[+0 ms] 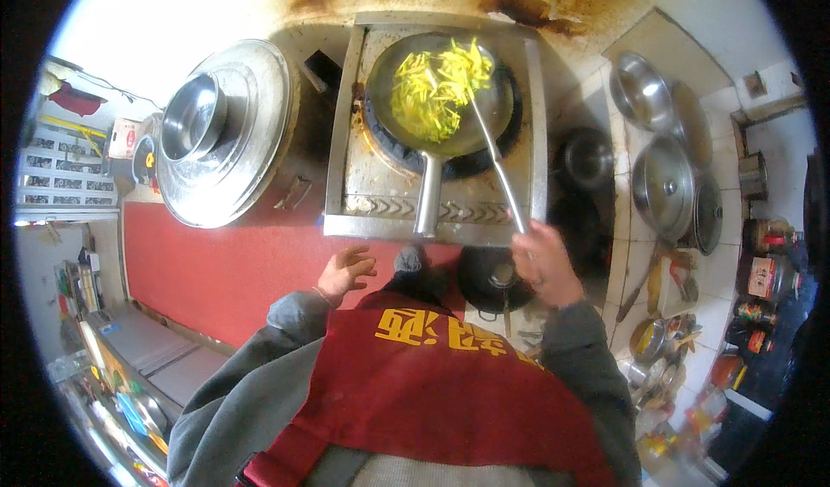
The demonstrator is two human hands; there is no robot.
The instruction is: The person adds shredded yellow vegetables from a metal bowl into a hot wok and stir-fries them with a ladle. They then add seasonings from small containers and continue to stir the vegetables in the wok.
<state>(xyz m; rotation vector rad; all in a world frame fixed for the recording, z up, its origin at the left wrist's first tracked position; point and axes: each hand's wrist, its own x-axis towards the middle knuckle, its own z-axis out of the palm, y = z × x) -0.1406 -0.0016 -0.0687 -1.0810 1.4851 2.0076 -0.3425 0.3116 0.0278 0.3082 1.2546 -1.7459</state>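
Note:
My right hand [546, 261] grips the metal handle of a long cooking ladle or spatula [495, 156]. Its far end reaches into a wok [498, 116] and is hidden by yellow-green food shreds [431, 91]. Some of the shreds are heaped at that end; the others lie in the left and middle of the wok. The wok sits over the burner of a steel stove [389, 192], its handle [428, 195] pointing towards me. Just below the stove's front edge, left of the wok handle, my left hand [345, 272] holds nothing, fingers apart.
Left of the stove stands a large round metal lid [256, 156] with a steel bowl [192, 116] on it. Several metal basins, including one [663, 182], line the tiled counter [621, 215] at right. A dark pan [483, 289] is low by my right hand.

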